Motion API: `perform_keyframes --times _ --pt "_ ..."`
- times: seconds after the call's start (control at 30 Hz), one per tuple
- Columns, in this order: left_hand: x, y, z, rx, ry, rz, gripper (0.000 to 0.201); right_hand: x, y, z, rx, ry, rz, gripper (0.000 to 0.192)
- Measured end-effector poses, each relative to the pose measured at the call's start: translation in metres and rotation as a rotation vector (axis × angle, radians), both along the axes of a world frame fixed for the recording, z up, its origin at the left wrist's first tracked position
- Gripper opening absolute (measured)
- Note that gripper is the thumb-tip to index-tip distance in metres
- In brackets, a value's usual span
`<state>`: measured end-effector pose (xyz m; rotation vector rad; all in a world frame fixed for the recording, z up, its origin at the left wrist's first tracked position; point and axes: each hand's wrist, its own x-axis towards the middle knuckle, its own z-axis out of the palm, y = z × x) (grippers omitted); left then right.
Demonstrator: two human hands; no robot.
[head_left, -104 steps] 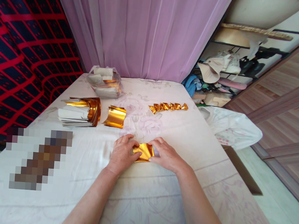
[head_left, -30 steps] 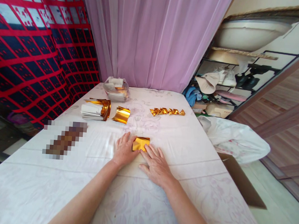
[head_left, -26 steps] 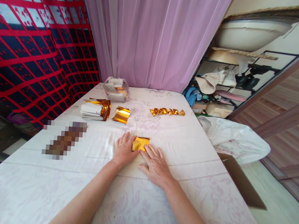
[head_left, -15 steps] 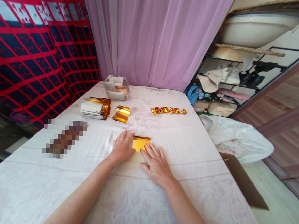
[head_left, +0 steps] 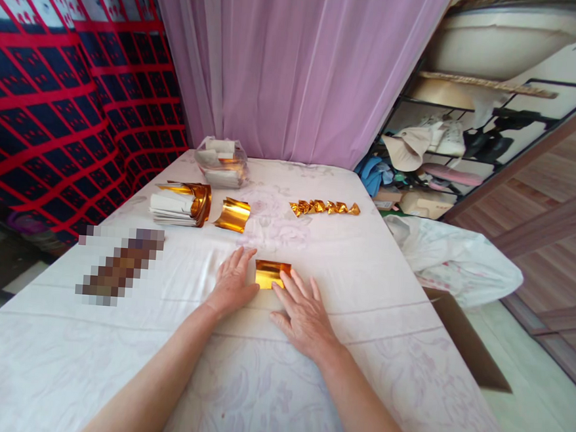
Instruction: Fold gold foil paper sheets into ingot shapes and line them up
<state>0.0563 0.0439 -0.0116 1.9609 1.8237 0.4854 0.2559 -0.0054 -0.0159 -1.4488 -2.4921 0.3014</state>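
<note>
A sheet of shiny gold foil paper [head_left: 267, 275] lies on the table between my hands. My left hand [head_left: 234, 283] rests flat at its left edge, fingers spread. On the sheet's lower right corner lie the fingertips of my right hand [head_left: 304, 309], which is open too. Farther off sits a thick stack of foil paper [head_left: 177, 205], white backs showing, with a loose curled gold sheet [head_left: 233, 215] beside it. To the right of these is a row of several folded gold foil pieces [head_left: 324, 208].
A clear plastic bag [head_left: 221, 163] of paper stands at the table's far left. A pixelated patch [head_left: 121, 263] hides something on the left. The tablecloth [head_left: 256, 385] is white and floral. Beyond the right edge are a shoe rack [head_left: 441, 148], a white plastic bag [head_left: 467, 261] and a cardboard box [head_left: 471, 341].
The camera view has shifted slightly. The upper part of the gold sheet now looks curled up a little more. Both hands stay in nearly the same place.
</note>
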Motion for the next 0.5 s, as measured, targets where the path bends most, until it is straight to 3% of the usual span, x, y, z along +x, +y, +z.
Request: perform_keyframes --times 0.17,0.5 --pt "-0.001 0.002 -0.003 0.004 -0.010 0.001 0.086 -0.016 -0.001 0.002 -0.030 0.022 0.100 0.055" --pt "-0.004 0.005 -0.005 -0.013 -0.012 -0.002 0.090 0.005 -0.009 0.001 -0.039 -0.003 -0.077 0.047"
